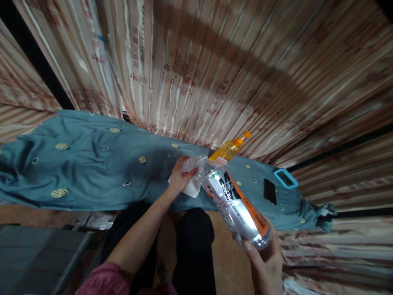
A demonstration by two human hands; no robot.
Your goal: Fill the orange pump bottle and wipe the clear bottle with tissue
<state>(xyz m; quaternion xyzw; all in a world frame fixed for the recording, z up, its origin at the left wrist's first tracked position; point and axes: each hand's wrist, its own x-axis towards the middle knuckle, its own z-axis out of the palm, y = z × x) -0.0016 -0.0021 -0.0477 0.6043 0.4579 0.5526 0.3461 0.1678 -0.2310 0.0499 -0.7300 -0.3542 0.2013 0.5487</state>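
Note:
A large clear plastic bottle (235,205) with a silver, black and orange label is tilted above the cloth, its neck up and to the left. My right hand (267,262) grips its base. My left hand (178,176) is closed around a small clear plastic piece (189,164) close to the bottle's neck; whether the two are joined I cannot tell. A white tissue (193,187) shows below my left fingers; whether it is held or lying there is unclear. Just behind the bottle's neck stands a pump bottle of yellow liquid (225,150) with an orange top.
A long surface under a teal patterned cloth (92,164) runs across in front of my knees. On its right part lie a dark phone (270,191) and a blue-framed device (285,178). Pleated printed sheeting (184,73) hangs behind. A grey box-like piece (39,254) is at lower left.

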